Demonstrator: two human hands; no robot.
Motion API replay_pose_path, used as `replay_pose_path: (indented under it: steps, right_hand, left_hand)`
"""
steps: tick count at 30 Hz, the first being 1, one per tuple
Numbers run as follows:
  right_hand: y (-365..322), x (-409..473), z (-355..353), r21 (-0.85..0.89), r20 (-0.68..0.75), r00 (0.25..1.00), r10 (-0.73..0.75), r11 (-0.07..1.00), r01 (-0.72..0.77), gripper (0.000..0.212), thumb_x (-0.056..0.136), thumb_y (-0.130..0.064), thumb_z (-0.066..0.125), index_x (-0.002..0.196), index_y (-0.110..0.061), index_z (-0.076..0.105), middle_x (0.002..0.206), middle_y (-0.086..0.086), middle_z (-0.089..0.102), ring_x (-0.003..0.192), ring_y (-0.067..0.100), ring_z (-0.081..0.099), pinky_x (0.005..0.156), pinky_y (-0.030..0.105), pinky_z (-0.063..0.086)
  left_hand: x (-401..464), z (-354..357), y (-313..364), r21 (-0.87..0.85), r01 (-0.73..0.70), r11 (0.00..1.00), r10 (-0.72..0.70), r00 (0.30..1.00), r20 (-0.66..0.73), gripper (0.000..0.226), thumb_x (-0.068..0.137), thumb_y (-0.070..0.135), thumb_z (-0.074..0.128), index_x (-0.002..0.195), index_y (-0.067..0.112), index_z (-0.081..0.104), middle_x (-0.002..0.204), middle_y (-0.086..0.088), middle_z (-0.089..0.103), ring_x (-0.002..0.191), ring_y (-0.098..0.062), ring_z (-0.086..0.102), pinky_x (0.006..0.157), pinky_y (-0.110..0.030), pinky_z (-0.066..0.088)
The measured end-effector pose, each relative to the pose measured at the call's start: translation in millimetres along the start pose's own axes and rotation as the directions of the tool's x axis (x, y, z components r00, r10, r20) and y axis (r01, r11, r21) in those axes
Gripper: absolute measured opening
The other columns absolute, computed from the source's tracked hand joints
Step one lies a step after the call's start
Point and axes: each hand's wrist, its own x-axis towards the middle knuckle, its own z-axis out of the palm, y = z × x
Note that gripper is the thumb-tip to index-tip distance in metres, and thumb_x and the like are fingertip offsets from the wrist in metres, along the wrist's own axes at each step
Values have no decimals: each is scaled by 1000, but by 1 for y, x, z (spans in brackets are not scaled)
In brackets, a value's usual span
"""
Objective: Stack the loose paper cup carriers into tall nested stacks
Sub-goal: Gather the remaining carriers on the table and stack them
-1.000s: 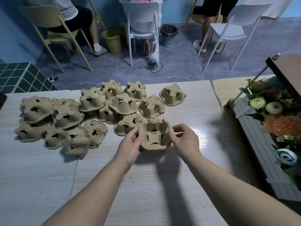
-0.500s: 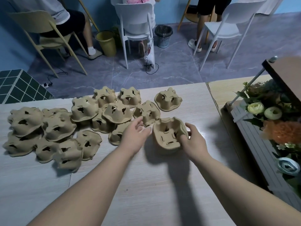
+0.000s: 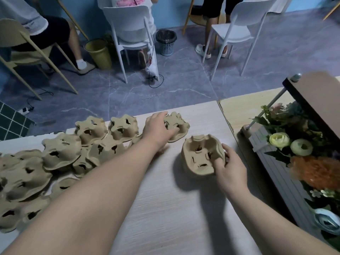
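Pale wood-grain table [image 3: 165, 208] in a room with grey marbled floor and blue walls; seated people on a beige chair and white plastic chairs [image 3: 128, 26] beyond the far edge. A wooden planter of artificial flowers [image 3: 298, 150] sits along the table's right side.

Right hand [image 3: 230, 167] pinches the near right rim of a brown moulded-pulp cup carrier [image 3: 200, 156], thumb inside the tray, fingers behind the wall. This carrier is tipped up on edge, open side toward the camera, near the planter and apart from the rest. Whether it is one carrier or a few nested cannot be told from this angle.

Left hand [image 3: 159, 128] reaches to the far edge and lies over a second brown pulp carrier [image 3: 177, 127], fingers curled onto its top. Looks like a grip forming; a full closure is not visible.

Progress: early. A loose heap of brown pulp carriers [image 3: 60, 159] covers the left half of the table, mostly upside down, overlapping at random. No tall nested stack is visible anywhere. Judged step: collect the far carrier and nest it with the one in the right hand. Nearly the whole heap is left to do.

Limits: heap runs off the left frame edge, so no count possible. Left forearm hides some carriers behind it. Motion blur softens the hands and the top right corner.
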Motion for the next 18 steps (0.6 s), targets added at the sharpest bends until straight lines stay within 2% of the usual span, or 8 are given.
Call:
replay_pose_path:
  steps: [5,9,12,15,18]
  right_hand:
    - [4,4,0,15,6,999,-33,999,33,39,87,-15,54,125,-25,58,110,-3,64,103,14,56,85,27,41]
    - [6,1,-3,25,32,999,-32,999,31,41,86,-12,50,125,-26,58,109,-5,64,101,12,56,83,24,39]
    - [6,-2,-6,42,46,999,-12,999,10,41,87,-13,51,125,-28,58,106,-8,64,98,11,56,80,22,37]
    - [6,-7,-7,54,62,998,-5,999,2,39,88,-13,51,123,-28,59,103,-8,64,96,11,56,79,22,38]
    - [9,-12,-6,46,61,998,0,999,-2,39,87,-15,51,122,-28,60,103,-4,66,98,16,58,86,29,44]
  left_hand:
    - [19,16,-1,146,1,989,-11,998,66,64,84,39,69,140,20,47,143,-5,47,132,-30,38,107,-33,33]
    - [19,22,0,223,40,974,-52,998,45,55,85,39,66,134,20,51,137,-8,46,127,-31,41,102,-38,38]
    - [13,27,-1,238,74,968,-78,997,6,51,83,38,66,128,18,55,131,-8,48,123,-30,44,99,-36,39]
    - [6,24,-5,175,112,978,-105,993,-51,46,80,36,67,121,18,58,127,-8,51,120,-29,47,97,-35,40]
    - [-4,11,-9,-26,176,984,-178,973,-146,41,77,38,72,111,20,59,122,-5,55,115,-24,52,94,-32,42]
